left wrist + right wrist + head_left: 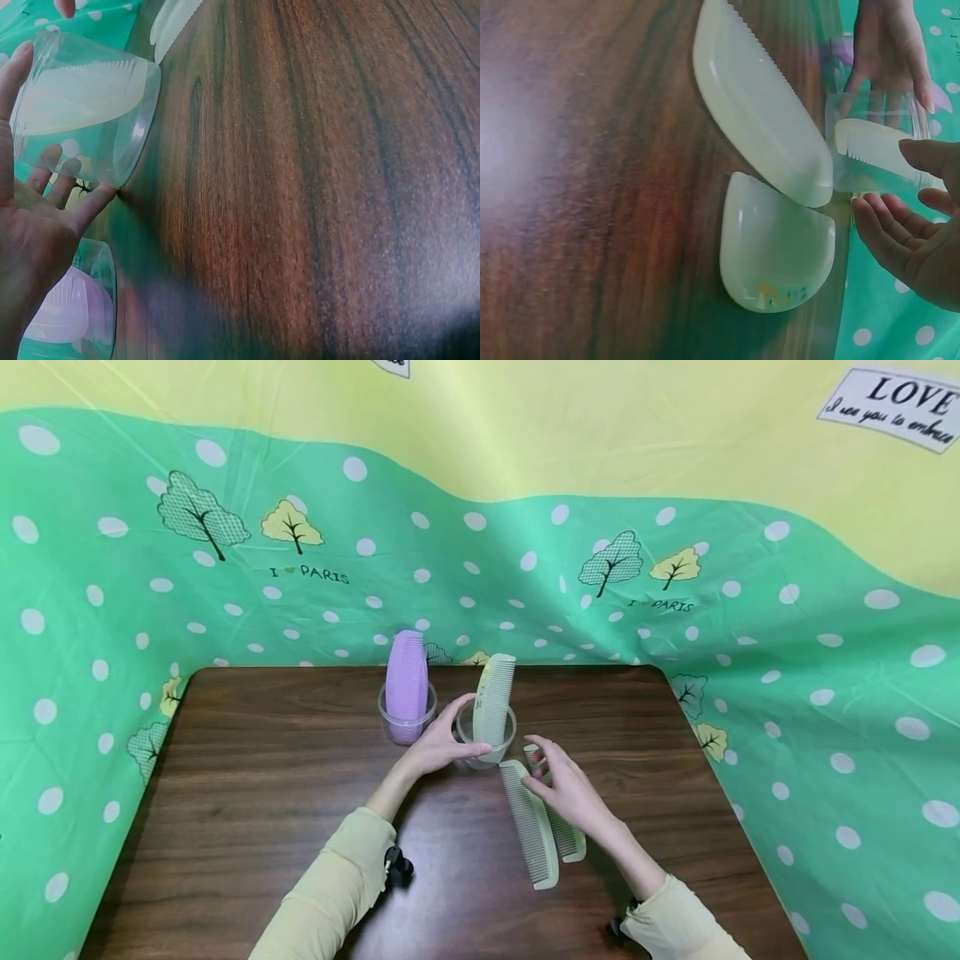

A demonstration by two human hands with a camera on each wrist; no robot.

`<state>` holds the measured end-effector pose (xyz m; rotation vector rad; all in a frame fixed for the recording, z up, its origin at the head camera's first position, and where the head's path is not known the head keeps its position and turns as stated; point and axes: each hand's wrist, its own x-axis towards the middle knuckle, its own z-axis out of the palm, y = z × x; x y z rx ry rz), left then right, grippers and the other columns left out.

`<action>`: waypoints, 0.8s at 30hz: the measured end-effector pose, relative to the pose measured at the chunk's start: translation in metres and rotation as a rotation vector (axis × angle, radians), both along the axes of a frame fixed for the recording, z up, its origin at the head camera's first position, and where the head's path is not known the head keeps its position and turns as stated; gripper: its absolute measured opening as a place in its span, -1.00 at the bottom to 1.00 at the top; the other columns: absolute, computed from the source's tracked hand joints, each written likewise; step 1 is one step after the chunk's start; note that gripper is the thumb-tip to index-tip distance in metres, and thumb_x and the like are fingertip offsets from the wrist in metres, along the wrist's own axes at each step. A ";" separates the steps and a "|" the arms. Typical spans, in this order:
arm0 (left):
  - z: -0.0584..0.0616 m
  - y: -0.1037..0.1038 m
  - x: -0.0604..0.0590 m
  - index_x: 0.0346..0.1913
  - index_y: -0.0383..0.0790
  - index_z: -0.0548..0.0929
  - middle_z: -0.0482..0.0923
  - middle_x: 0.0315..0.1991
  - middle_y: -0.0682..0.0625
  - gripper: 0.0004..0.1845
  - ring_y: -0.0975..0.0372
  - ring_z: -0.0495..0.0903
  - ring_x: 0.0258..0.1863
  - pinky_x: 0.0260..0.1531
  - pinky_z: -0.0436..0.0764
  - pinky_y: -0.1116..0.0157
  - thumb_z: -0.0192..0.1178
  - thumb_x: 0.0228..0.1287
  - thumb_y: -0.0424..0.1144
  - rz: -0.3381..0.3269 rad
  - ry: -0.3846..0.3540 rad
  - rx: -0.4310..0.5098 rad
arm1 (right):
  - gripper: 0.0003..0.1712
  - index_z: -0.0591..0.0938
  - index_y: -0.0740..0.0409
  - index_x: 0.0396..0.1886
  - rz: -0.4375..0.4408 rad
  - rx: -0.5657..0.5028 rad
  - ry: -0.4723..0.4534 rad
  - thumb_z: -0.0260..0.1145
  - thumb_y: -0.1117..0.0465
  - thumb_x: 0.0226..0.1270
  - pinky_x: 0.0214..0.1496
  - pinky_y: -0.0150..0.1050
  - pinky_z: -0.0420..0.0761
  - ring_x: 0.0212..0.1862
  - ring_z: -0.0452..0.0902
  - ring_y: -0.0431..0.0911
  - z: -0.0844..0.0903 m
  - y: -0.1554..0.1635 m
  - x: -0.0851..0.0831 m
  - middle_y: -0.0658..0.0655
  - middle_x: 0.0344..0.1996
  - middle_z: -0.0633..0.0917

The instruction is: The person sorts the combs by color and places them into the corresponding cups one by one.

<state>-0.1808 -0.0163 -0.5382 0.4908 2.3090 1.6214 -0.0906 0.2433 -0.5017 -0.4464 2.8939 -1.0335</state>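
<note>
My left hand (pixel 442 745) holds a clear plastic cup (pixel 508 745), thumb on the near side and fingers round the far side. A pale green comb (pixel 491 706) stands in that cup, leaning slightly right; the left wrist view shows the comb (pixel 82 97) through the cup wall. Two more pale green combs lie on the table, the left comb (pixel 531 827) fully visible and the right comb (pixel 566 835) partly hidden by my right hand (pixel 570 783). That hand hovers over their far ends, its fingers (pixel 881 232) loosely bent and apart, nothing between them.
A second clear cup (pixel 384 714) with purple comb pieces (pixel 407 681) upright in it stands left of my left hand. Behind the brown wooden table (pixel 262 777) hangs a green and yellow patterned cloth (pixel 465 552), which also runs along both sides.
</note>
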 end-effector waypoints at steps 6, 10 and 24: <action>-0.001 -0.001 0.002 0.61 0.20 0.14 0.18 0.60 0.03 0.12 0.10 0.19 0.59 0.56 0.23 -0.07 0.57 0.04 0.15 0.003 -0.009 -0.002 | -0.16 0.35 0.05 0.50 -0.006 0.058 -0.005 0.52 0.19 0.29 -0.24 -0.32 0.57 -0.10 0.64 -0.04 -0.004 -0.002 0.004 0.18 0.01 0.64; 0.000 -0.001 0.000 0.61 0.24 0.14 0.17 0.61 0.04 0.11 0.11 0.19 0.59 0.55 0.23 -0.07 0.57 0.04 0.16 0.000 -0.002 -0.001 | -0.12 0.34 0.01 0.51 -0.022 0.085 -0.028 0.55 0.18 0.25 -0.23 -0.25 0.59 -0.08 0.67 -0.03 -0.005 -0.003 0.004 0.18 0.03 0.64; -0.001 -0.001 -0.002 0.57 0.35 0.15 0.19 0.60 0.06 0.09 0.13 0.20 0.58 0.56 0.23 -0.05 0.57 0.01 0.17 0.003 0.002 -0.006 | 0.08 0.31 -0.02 0.54 -0.065 0.236 -0.108 0.67 0.02 0.05 -0.32 -0.10 0.60 -0.19 0.63 -0.03 -0.008 -0.007 0.012 0.22 0.18 0.62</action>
